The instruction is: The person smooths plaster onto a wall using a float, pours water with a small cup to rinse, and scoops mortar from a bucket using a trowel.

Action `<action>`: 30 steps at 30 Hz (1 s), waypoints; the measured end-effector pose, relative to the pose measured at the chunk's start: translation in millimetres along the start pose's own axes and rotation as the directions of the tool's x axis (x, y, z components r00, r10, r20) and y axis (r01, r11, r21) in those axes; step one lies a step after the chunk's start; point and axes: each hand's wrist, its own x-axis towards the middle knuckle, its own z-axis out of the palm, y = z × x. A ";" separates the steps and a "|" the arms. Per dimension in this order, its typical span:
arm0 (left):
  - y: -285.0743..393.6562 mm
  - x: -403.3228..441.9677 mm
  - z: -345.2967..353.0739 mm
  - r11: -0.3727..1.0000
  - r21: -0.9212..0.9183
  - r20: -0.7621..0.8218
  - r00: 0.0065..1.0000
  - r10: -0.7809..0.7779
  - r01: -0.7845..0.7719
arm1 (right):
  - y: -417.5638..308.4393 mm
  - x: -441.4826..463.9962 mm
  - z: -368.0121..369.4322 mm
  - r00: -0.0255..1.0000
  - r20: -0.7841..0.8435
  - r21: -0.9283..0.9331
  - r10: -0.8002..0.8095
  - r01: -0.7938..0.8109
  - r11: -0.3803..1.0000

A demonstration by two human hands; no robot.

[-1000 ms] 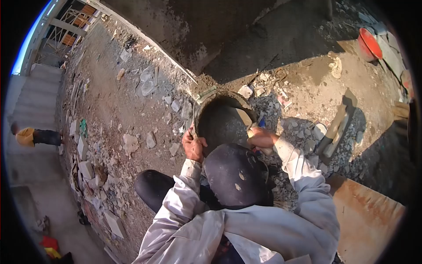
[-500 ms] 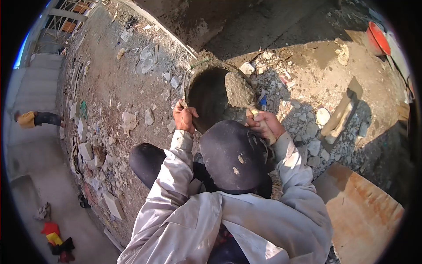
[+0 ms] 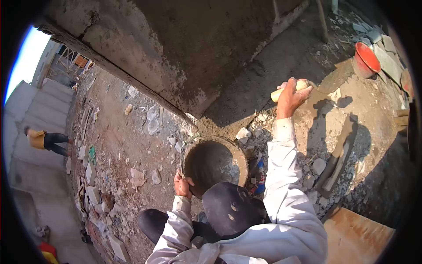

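Observation:
My left hand (image 3: 183,185) is closed on the near-left rim of a mortar-crusted bucket (image 3: 244,169), which stands on the rubble in front of my knees. Grey wet mortar (image 3: 226,169) lies inside it. Out to the right and well above the ground, my right hand (image 3: 290,100) is wrapped round the pale wooden handle of a trowel (image 3: 278,95). The trowel's blade is hardly visible from this angle. A float with a long handle (image 3: 339,154) rests on the ground to the right, below that hand.
A rough plastered wall (image 3: 193,48) with a corner edge rises just beyond the bucket. At the right are a red tub (image 3: 367,60) and a stained board (image 3: 358,237). Stones and debris (image 3: 101,198) cover the ground at left, where another person (image 3: 44,140) stands farther off.
My right hand has lifted the trowel from the bucket's rim, up and forward to the right. The view has tilted towards the wall. My left hand has stayed on the bucket.

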 end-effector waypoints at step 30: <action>-2.2 -42.0 51.3 0.986 0.012 0.132 0.978 0.162 -0.165 | 79.0 -242.7 -251.5 -0.504 0.500 -0.581 0.704 -0.798 -0.159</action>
